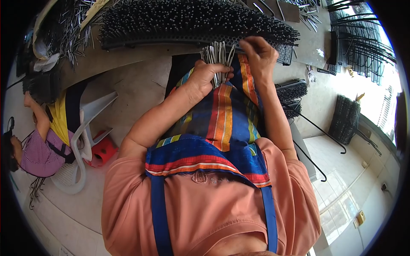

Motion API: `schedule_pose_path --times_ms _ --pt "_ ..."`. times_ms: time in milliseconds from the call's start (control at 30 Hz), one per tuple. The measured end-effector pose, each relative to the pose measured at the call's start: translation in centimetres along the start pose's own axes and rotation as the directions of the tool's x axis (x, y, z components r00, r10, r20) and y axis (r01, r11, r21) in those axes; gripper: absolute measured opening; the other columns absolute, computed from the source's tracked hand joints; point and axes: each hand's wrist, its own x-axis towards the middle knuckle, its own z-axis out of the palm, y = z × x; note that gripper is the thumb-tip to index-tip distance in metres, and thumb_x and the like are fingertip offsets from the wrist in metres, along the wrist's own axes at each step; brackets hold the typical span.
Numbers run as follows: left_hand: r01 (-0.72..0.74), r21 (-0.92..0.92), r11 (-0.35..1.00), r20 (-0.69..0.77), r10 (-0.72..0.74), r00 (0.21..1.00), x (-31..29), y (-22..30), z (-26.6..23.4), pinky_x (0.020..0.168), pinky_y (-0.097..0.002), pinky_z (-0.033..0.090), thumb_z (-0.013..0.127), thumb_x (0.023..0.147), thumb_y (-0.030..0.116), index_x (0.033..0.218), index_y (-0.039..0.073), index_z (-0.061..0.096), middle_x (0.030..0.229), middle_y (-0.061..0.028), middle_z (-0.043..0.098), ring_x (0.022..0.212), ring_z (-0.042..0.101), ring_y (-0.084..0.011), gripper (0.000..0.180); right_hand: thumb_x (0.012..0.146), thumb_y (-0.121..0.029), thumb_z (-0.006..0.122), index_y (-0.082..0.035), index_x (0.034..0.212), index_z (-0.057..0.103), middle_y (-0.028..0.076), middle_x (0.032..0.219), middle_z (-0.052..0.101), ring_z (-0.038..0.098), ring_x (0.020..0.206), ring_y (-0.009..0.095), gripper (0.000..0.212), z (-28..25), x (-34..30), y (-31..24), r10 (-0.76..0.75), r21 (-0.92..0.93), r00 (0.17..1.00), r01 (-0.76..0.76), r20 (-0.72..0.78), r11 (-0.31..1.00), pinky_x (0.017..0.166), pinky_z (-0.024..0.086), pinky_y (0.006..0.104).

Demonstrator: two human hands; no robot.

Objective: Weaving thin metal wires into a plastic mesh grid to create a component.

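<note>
My left hand (206, 75) is closed around an upright bundle of slim silvery metal pieces (213, 53), thumb across the front; one piece leans out to the right. Just right of it is my right hand (261, 57), raised at the near edge of a long black perforated rack (188, 39). Its fingers are curled with thumb and forefinger close together; whatever they may pinch is too small to make out. Densely packed dark rods with shiny tips (192, 19) stand in the rack's holes. A striped apron (220, 115) covers my lap beneath both hands.
Loose metal pieces (70, 32) lie heaped at the table's far left. On the right hang racks of black hooked rods (363, 51), with more racks (345, 115) near the wall. A co-worker (42, 149) in a purple top sits at left by a white plastic chair (79, 141).
</note>
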Motion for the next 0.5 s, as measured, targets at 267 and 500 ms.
schedule_pose_path --times_ms 267,500 --pt "-0.01 0.042 0.999 -0.104 0.014 0.994 0.2 -0.4 -0.1 0.052 -0.0319 0.055 0.069 0.074 -0.007 0.092 -0.003 0.066 0.081 -0.0142 0.069 0.064 0.069 -0.0247 0.018 0.083 -0.003 0.069 0.0 0.086 0.069 -0.002 0.065 0.058 0.045 0.053 0.003 0.005 -1.2 -0.2 -0.1 0.482 0.429 0.821 -0.571 0.306 0.7 0.048 0.032 0.0186" --pt "-0.099 0.14 0.985 -0.086 0.112 0.99 -0.2 -0.3 0.0 0.054 -0.0324 0.055 0.068 0.073 -0.008 0.081 -0.006 0.066 0.075 -0.0159 0.069 0.064 0.069 -0.025 0.008 0.083 0.001 0.069 -0.003 0.09 0.072 -0.005 0.078 0.06 0.047 0.059 0.002 0.009 -0.4 1.6 2.6 0.014 0.31 0.99 0.031 -0.142 0.95 0.051 0.035 0.0171"
